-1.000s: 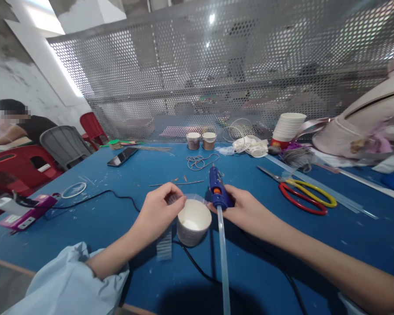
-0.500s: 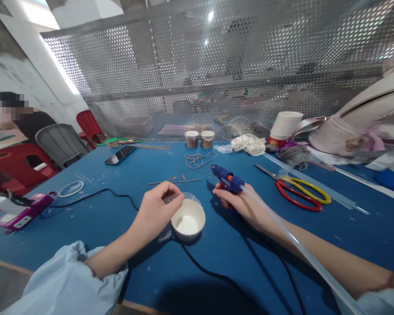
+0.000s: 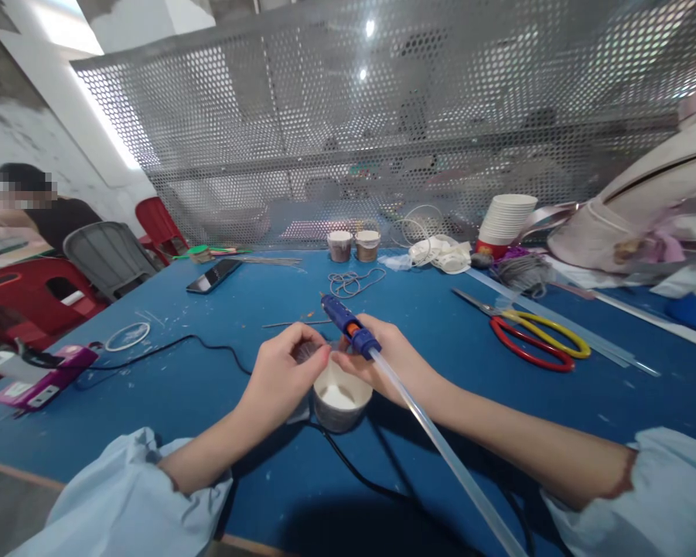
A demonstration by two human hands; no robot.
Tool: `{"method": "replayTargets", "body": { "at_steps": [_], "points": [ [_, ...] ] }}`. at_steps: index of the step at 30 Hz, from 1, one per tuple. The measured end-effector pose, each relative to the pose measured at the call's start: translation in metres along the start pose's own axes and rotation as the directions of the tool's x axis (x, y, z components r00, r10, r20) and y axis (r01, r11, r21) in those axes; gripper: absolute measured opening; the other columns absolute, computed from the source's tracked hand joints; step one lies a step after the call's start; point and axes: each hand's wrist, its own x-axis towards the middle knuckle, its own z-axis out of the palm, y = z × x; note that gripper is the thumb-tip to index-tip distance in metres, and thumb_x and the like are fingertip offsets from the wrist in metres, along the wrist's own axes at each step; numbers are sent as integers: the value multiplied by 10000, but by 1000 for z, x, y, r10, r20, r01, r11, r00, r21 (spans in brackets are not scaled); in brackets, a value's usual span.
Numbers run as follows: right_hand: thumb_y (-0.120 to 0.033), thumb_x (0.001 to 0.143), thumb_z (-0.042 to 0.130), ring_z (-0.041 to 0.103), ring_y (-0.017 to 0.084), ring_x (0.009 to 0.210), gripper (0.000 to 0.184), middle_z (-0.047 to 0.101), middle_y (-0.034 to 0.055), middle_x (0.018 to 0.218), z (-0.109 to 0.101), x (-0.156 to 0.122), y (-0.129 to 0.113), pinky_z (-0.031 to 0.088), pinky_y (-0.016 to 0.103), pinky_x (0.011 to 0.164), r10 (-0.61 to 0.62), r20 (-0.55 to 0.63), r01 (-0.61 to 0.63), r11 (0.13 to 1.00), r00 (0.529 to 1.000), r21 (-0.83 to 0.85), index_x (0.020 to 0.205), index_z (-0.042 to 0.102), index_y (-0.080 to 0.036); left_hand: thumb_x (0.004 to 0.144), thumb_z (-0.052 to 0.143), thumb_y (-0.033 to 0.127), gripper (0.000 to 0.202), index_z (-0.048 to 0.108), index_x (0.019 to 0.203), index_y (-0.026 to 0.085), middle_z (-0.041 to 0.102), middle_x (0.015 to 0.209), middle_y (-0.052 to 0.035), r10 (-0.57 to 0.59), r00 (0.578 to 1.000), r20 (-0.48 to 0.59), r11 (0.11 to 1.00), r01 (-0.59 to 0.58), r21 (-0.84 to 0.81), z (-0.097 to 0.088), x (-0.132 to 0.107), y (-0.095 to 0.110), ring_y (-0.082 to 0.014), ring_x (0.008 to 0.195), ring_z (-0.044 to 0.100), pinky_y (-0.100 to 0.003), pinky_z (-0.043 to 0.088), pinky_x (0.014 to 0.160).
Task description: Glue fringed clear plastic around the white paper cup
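Note:
My left hand [image 3: 287,371] is closed in a pinch at the far left rim of a short white paper cup [image 3: 341,396]. The cup has a greyish covering on its outside and stands upright, open side up. My right hand [image 3: 391,360] grips a blue glue gun [image 3: 348,323], and its fingers touch or nearly touch the cup's far rim. A long clear glue stick [image 3: 435,433] sticks out of the gun's back end toward me. The gun's nozzle points away to the far left. What lies between my left fingertips is partly hidden.
Red-and-yellow-handled scissors [image 3: 533,334] lie at right. A phone [image 3: 213,275], grey cord [image 3: 353,283], two small tubs [image 3: 353,246] and stacked paper cups [image 3: 506,224] stand or lie farther back. A purple power strip [image 3: 49,379] sits at left; black cable [image 3: 353,472] crosses the table.
My right hand has moved left with the glue gun, from beside the cup to its far rim. The cup has shifted slightly right; my left hand has stayed nearly in place.

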Motion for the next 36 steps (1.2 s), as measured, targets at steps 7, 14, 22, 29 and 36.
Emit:
{"method": "replayTargets", "body": {
  "at_steps": [7, 14, 22, 29, 36],
  "points": [
    [-215, 690, 653, 516, 147, 619, 148, 568, -10, 672, 0, 0, -5, 414, 263, 569, -21, -20, 20, 999, 1000, -40, 711, 508, -195, 776, 588, 253, 98, 593, 714, 178, 608, 662, 24, 5, 1000, -6, 1000, -5, -2, 0, 1, -4, -108, 597, 524, -211, 404, 553],
    [-266, 665, 685, 454, 119, 597, 227, 507, -29, 678, -11, -6, -16, 380, 241, 541, 59, 72, -59, 998, 996, -6, 740, 488, -182, 771, 592, 252, 97, 594, 709, 177, 616, 676, 18, -31, 1000, 1, 999, 31, -30, -2, 0, 1, -116, 622, 537, -217, 415, 575],
    [-358, 705, 701, 508, 150, 639, 265, 560, -7, 678, 3, -1, 0, 426, 264, 564, -24, -27, 25, 1000, 999, 17, 713, 495, -191, 770, 604, 291, 115, 604, 747, 179, 623, 706, 4, -45, 999, 14, 997, 46, -55, -2, -1, 1, -128, 647, 547, -227, 425, 593],
    [-390, 702, 708, 515, 151, 629, 287, 561, -7, 696, -13, 3, -2, 422, 270, 569, -43, -51, 42, 999, 998, -28, 744, 503, -194, 714, 622, 260, 167, 592, 848, 164, 632, 801, -13, -103, 986, 127, 974, 126, -189, 3, 6, 1, -139, 722, 573, -253, 449, 674],
    [-414, 663, 743, 553, 156, 631, 342, 610, 12, 744, -33, 0, -11, 442, 273, 573, 67, -10, -68, 997, 998, -34, 827, 569, -170, 733, 594, 248, 163, 615, 871, 165, 630, 819, -17, -138, 976, 168, 956, 176, -237, 4, 11, -8, -139, 736, 558, -265, 438, 699]
  ]
}}
